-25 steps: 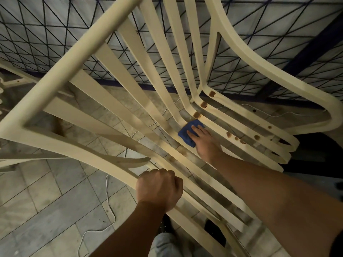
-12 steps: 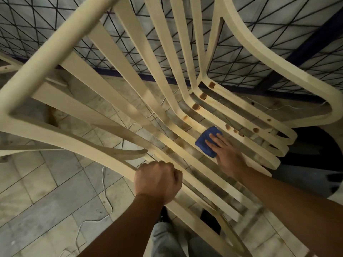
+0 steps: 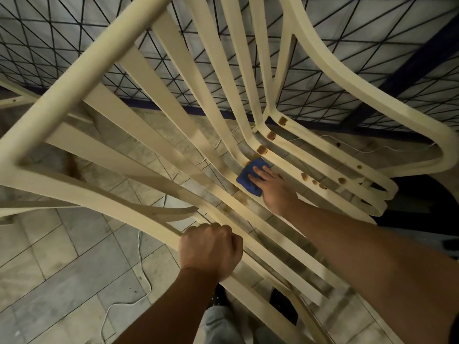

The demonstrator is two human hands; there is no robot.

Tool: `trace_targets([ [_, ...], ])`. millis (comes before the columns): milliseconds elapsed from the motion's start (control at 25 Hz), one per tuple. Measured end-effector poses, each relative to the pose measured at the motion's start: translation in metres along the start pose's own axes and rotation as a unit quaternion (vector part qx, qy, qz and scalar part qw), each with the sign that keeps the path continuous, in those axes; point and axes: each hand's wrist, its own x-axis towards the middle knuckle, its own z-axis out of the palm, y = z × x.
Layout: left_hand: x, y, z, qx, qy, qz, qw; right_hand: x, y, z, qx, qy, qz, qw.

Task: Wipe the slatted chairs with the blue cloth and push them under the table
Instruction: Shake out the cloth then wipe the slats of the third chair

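A cream slatted chair [image 3: 139, 184] fills the view, seen from above and behind its back. My left hand [image 3: 211, 249] is closed in a fist around the curved frame near the seat's edge. My right hand [image 3: 273, 187] reaches through to the seat slats and presses a folded blue cloth [image 3: 249, 176] flat against a slat where the seat bends into the back. Brown rusty spots [image 3: 262, 150] mark the slats just beyond the cloth.
A black wire mesh fence [image 3: 62, 45] with a dark blue rail runs behind the chair. The floor is pale tile [image 3: 57, 281] with a thin white cable [image 3: 141, 281] lying on it. Part of another cream chair [image 3: 15, 100] shows at the far left. My legs are below.
My right hand slid the blue cloth down the slat toward me, then back up toward the bend. My left hand kept its grip on the frame.
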Motion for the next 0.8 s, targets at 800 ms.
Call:
trace_targets([
  [800, 0.000, -0.001, 0.004, 0.026, 0.006, -0.008, 1.000, -0.198, 0.058, 0.053, 0.097, 0.036, 0.148, 0.984],
])
